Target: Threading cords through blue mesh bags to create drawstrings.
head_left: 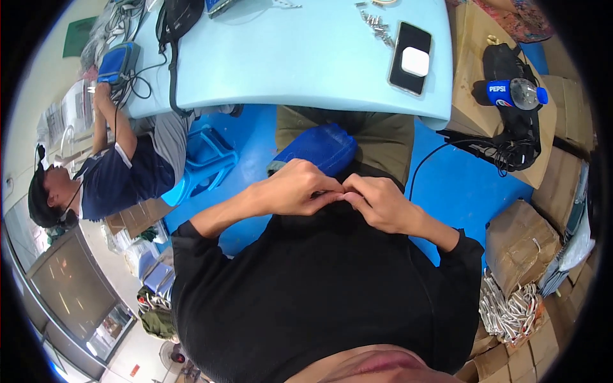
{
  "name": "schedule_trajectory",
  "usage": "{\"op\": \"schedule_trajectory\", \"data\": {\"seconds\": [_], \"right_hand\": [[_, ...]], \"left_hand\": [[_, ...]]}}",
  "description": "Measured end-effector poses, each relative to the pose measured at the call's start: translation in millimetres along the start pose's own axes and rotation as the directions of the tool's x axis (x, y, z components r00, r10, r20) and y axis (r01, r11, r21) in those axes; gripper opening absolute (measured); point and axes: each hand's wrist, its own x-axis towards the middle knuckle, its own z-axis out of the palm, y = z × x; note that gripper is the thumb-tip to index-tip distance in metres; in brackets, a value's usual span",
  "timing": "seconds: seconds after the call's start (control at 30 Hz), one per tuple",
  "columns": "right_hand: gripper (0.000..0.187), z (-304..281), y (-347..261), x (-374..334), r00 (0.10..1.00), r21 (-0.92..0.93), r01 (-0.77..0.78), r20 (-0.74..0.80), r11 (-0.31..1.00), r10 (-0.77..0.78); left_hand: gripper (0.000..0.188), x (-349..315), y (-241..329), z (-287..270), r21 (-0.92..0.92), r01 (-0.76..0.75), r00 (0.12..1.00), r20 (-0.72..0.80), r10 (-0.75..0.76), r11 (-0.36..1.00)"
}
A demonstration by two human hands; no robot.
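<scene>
Where the two hands met in front of the black top, we recorded the following.

Left hand (305, 188): fingers pinched together, the tips touching those of the other hand. Right hand (378, 203): fingers likewise pinched together. Any small thing between them was hidden, so we could not tell whether they were clamped on something.

Blue fabric item (324, 148), one: lay across the lap of the olive trousers (391, 143), short of the worktop (287, 70) and nearest the left hand. We could not tell whether the two touched.

On the pale blue worktop we listed a dark phone (405, 75) with a small white case (416, 62) resting on it, and, near it, a scatter of small metal pieces (378, 29).

To the left we entered a co-worker (143, 159) in a dark shirt, one hand at a blue-and-grey device (118, 62), with a blue stool (207, 163) close by.

To the right we counted a bottle (527, 96) with a blue cap, on a brown carton (471, 48); lower down, a bundle of white cords (511, 313) beside a taped carton (520, 246).
</scene>
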Motion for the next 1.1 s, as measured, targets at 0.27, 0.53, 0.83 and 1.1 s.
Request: {"op": "schedule_trajectory", "data": {"seconds": [0.27, 0.53, 0.83, 1.1], "right_hand": [[0.015, -9.2, -0.4, -11.5, 0.945, -0.239, 0.327, 0.071, 0.914, -0.319], [0.011, -3.1, 15.0, -10.6, 0.964, -0.175, 0.235, -0.085, 0.956, -0.252], [0.011, -5.1, 42.3, -0.8, 0.897, -0.274, 0.101, -0.39, 0.956, -0.207], [0.018, -8.2, 98.6, -4.3, 0.953, -0.435, -0.132, -0.303, 0.891, -0.006]], "left_hand": [[0.014, -18.1, 4.2, -2.2, -0.014, -0.162, 0.987, -0.015, 0.162, 0.987], [0.018, -9.6, 7.1, -11.2, 0.095, -0.03, 0.999, -0.008, 0.031, 0.995], [0.023, 0.2, 30.4, -63.1, -0.113, 0.173, 0.983, 0.081, -0.165, 0.978], [0.018, 4.6, 113.5, -192.5, -0.297, -0.094, 0.854, -0.515, -0.077, 0.95]]}}
